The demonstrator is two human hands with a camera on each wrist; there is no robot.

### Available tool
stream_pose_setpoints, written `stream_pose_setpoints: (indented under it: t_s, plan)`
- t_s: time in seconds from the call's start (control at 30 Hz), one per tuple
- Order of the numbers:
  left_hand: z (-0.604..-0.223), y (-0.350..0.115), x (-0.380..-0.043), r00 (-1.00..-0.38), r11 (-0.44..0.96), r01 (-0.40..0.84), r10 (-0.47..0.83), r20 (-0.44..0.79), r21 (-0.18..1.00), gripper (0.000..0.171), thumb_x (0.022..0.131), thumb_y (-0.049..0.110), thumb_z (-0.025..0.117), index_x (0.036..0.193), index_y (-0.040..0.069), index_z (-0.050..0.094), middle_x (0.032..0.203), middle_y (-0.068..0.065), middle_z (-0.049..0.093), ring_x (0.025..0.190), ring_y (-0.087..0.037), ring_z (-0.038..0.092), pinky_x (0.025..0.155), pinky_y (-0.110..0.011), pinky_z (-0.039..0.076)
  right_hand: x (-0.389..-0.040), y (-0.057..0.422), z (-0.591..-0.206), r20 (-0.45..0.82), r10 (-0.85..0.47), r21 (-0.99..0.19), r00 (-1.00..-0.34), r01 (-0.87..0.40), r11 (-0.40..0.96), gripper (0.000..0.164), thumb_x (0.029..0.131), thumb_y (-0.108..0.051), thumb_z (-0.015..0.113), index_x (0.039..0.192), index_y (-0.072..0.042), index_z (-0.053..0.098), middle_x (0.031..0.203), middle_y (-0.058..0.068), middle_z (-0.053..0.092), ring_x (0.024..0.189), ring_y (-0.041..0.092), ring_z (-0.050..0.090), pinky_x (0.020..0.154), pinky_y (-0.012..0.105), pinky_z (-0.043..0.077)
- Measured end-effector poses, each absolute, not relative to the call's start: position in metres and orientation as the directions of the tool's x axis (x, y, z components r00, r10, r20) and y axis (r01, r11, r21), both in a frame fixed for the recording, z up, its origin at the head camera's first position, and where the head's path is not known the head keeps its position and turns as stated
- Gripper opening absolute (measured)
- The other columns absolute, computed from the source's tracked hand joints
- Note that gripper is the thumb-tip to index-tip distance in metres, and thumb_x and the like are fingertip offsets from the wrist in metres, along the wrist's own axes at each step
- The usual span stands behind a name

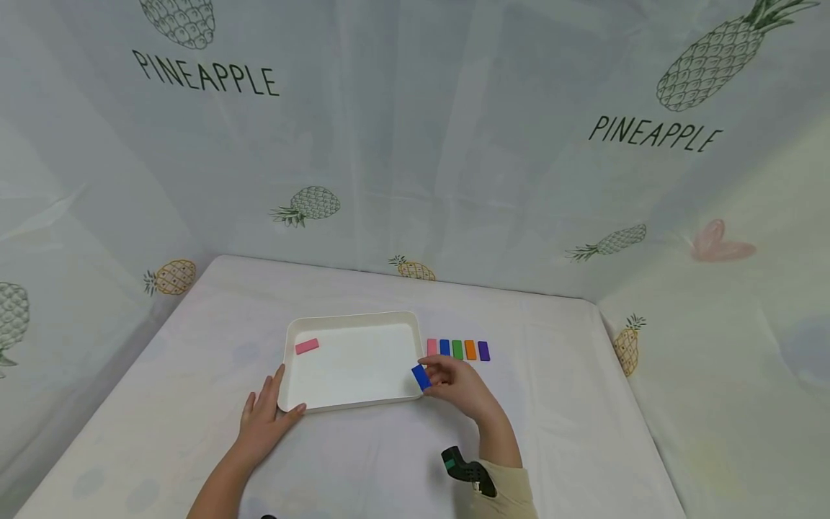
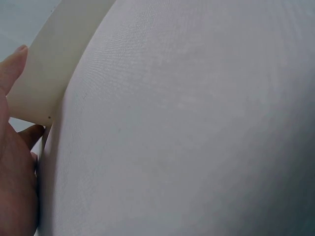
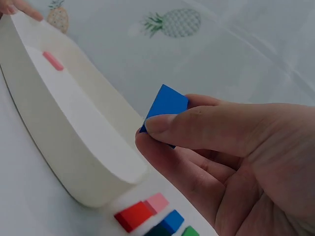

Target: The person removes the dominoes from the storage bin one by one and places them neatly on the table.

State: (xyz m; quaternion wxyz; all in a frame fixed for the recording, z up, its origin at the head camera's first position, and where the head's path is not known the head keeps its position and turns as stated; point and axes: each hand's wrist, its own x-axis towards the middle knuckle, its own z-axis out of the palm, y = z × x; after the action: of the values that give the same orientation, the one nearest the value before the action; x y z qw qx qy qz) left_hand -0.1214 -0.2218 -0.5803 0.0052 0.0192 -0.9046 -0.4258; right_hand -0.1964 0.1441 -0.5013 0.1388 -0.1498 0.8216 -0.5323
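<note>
My right hand (image 1: 462,389) pinches a blue rectangular block (image 1: 421,378) between thumb and fingers, at the right edge of a white tray (image 1: 363,375). In the right wrist view the blue block (image 3: 167,105) tilts upward, its lower end under the thumb. My left hand (image 1: 261,424) is spread against the tray's near left corner, fingers along the left side and thumb at the front edge. A pink block (image 1: 307,347) lies inside the tray toward the far left. In the left wrist view, part of the left hand (image 2: 17,177) touches the tray wall (image 2: 59,59).
Right of the tray stands a row of coloured blocks: pink (image 1: 431,347), blue (image 1: 444,347), green (image 1: 457,349), orange (image 1: 470,350) and purple (image 1: 483,351). Closer up, a red block (image 3: 134,216) shows beside the pink one. A pineapple-printed curtain (image 1: 454,144) surrounds the white-covered table (image 1: 570,404).
</note>
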Motion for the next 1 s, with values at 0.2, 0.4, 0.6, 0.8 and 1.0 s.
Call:
stream_pose_setpoints:
  t_s: [0.2, 0.4, 0.6, 0.8, 1.0]
  plan:
    - [-0.581, -0.223, -0.122, -0.999, 0.639, -0.027, -0.04, -0.002, 0.769, 0.092, 0.09, 0.04, 0.064, 0.155, 0.004, 0.01, 0.155, -0.031, 0.016, 0.143, -0.048, 0.005, 0.11, -0.063, -0.007, -0.195, 0.162, -0.509, -0.071, -0.345, -0.921, -0.936, -0.071, 0.382, 0.049, 0.079, 0.003, 0.076, 0.126, -0.004, 0.063, 0.102, 0.007, 0.063, 0.088, 0.022, 0.061, 0.073, 0.028, 0.057]
    - [-0.581, -0.223, -0.122, -0.999, 0.636, -0.023, -0.038, 0.002, 0.772, 0.092, 0.09, 0.04, 0.064, 0.155, 0.004, 0.01, 0.155, -0.031, 0.016, 0.143, -0.048, 0.005, 0.11, -0.063, -0.007, -0.193, 0.18, -0.516, -0.097, -0.233, -0.91, -0.968, -0.008, 0.414, 0.047, 0.079, 0.001, 0.077, 0.124, -0.009, 0.065, 0.103, 0.007, 0.062, 0.089, 0.023, 0.062, 0.074, 0.03, 0.058]
    - [-0.58, -0.222, -0.121, -0.999, 0.635, -0.018, -0.035, 0.005, 0.772, 0.092, 0.09, 0.04, 0.064, 0.155, 0.005, 0.01, 0.156, -0.03, 0.016, 0.144, -0.047, 0.005, 0.11, -0.062, -0.007, -0.193, 0.199, -0.522, -0.11, -0.123, -0.885, -0.986, 0.041, 0.464, 0.047, 0.079, 0.002, 0.077, 0.122, -0.011, 0.067, 0.1, 0.004, 0.064, 0.086, 0.02, 0.062, 0.073, 0.029, 0.057]
    - [-0.578, -0.221, -0.121, -0.999, 0.634, -0.018, -0.037, 0.007, 0.773, 0.091, 0.09, 0.039, 0.064, 0.155, 0.003, 0.011, 0.156, -0.031, 0.016, 0.144, -0.047, 0.005, 0.11, -0.062, -0.007, -0.195, 0.216, -0.528, -0.12, -0.071, -0.865, -0.99, 0.069, 0.496, 0.05, 0.079, 0.003, 0.077, 0.125, -0.011, 0.065, 0.099, 0.003, 0.066, 0.087, 0.02, 0.061, 0.075, 0.031, 0.056]
    - [-0.579, -0.221, -0.121, -0.999, 0.636, -0.024, -0.037, -0.001, 0.771, 0.091, 0.09, 0.039, 0.064, 0.155, 0.004, 0.01, 0.156, -0.031, 0.016, 0.144, -0.047, 0.005, 0.11, -0.062, -0.007, -0.201, 0.225, -0.538, -0.12, -0.045, -0.862, -0.992, 0.082, 0.501, 0.05, 0.078, 0.002, 0.078, 0.125, -0.01, 0.066, 0.098, 0.004, 0.064, 0.087, 0.02, 0.059, 0.075, 0.029, 0.054]
